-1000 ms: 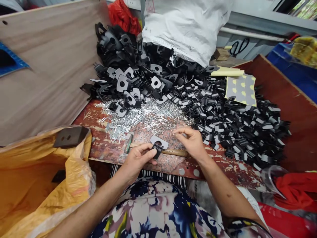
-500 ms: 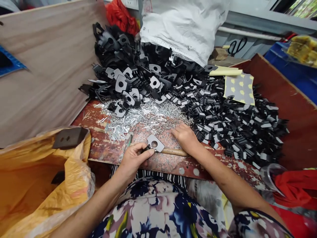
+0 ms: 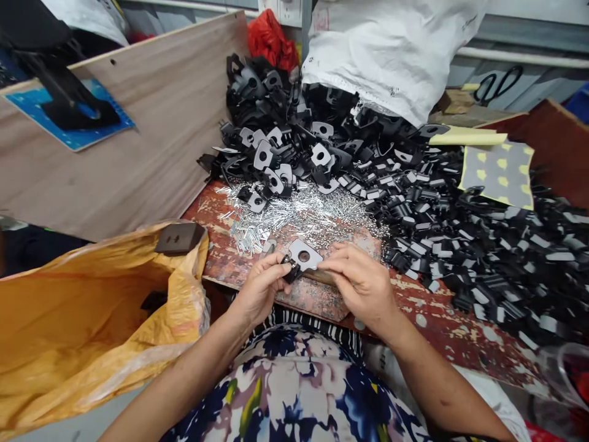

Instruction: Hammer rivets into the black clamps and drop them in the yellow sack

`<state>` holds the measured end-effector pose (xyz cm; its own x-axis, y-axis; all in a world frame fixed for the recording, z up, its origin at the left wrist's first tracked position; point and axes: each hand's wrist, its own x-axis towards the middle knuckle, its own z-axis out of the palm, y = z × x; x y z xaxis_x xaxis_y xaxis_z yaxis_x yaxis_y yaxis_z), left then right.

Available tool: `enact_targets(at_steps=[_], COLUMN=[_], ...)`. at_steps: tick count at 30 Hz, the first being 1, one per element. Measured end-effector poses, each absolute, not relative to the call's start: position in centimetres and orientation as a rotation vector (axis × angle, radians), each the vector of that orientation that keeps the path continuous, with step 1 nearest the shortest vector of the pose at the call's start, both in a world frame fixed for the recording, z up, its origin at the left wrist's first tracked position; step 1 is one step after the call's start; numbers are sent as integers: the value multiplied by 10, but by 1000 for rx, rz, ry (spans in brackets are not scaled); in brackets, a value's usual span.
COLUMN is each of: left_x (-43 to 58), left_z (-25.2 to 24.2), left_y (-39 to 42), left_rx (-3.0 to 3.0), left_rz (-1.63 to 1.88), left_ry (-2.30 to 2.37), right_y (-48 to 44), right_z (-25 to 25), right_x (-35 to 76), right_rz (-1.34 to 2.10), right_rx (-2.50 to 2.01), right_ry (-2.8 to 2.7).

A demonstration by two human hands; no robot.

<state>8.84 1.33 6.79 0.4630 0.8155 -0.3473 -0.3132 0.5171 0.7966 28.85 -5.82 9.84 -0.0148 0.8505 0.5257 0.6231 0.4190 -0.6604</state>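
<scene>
My left hand (image 3: 263,287) pinches a black plastic part with a flat grey plate (image 3: 313,259) that has a round hole in it. The plate points right, over the worktable. Close to the plate's right corner is my right hand (image 3: 368,291), thumb and fingertips pressed together; whatever they pinch is too small to make out. Below the part lies a wooden handle (image 3: 326,276), partly covered by my right hand. Just beyond both hands spreads a heap of thin silvery metal pins (image 3: 299,212).
Behind the pins are piled holed black parts (image 3: 263,155); small black pieces (image 3: 423,233) cover the right side. A sticker sheet (image 3: 499,175) rests on them. A white sack (image 3: 377,55) stands at the back, a wooden board (image 3: 151,123) at left, an orange bag (image 3: 92,331) below it.
My right hand has come back from the edge of the pin heap to the held part's right corner. My left hand still holds the part. The view has swung left.
</scene>
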Motion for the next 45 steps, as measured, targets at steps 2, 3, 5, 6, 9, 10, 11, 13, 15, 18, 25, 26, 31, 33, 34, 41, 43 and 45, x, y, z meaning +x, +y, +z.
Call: enact_targets(at_steps=[2,3,5,6,9,10,11,13,15,18,25,26,31,33,34,41,43,45], left_x=[88,88,88,87,85,85,84,82,83,86,92,92,96,99,101,86,77,64], left_z=[68,67,65,65,63,63,63,64,65,64,58,57,58,60,61,66,66,65], left_y=[13,13,13,13,12,12,12,12,12,11,8,7,0,-2,-3,-9,-14,-16], left_rx=[711,709,707,707,698,692,685,670,649,611,563,559,523,461,433,619,704,781], left_rz=[778,777,778,779,780,780,781,793,824,855,844,842,895,954,977,883,889,941], left_ry=[784,777,773,775,781,777,767,737,713,719,724,719,723,750,761,669,650,724], right_y=[-57,-56,-53,-52,-52,-52,-53,-54,-54,-53,-45,-45,-49,-47,-45,-40,-43,-45], right_z=[98,97,94,92,92,92,92,92,92,91,90,90,93,94,95,96,94,90], right_x=[279,276,273,272,270,269,269,268,266,260,249,248,236,228,225,228,226,224], right_rz=[305,309,326,334,320,311,301,291,290,274,238,225,-76,-318,-409,-147,-57,11], right_rx=[-1261,-1265,-1270,-1265,-1237,-1235,-1239,-1252,-1254,-1261,-1252,-1265,-1261,-1209,-1178,-1179,-1195,-1186], right_ry=[-1712,-1709,-1705,-1701,-1685,-1681,-1677,-1675,-1689,-1724,-1735,-1746,-2003,-2111,-2135,-2000,-1924,-1933])
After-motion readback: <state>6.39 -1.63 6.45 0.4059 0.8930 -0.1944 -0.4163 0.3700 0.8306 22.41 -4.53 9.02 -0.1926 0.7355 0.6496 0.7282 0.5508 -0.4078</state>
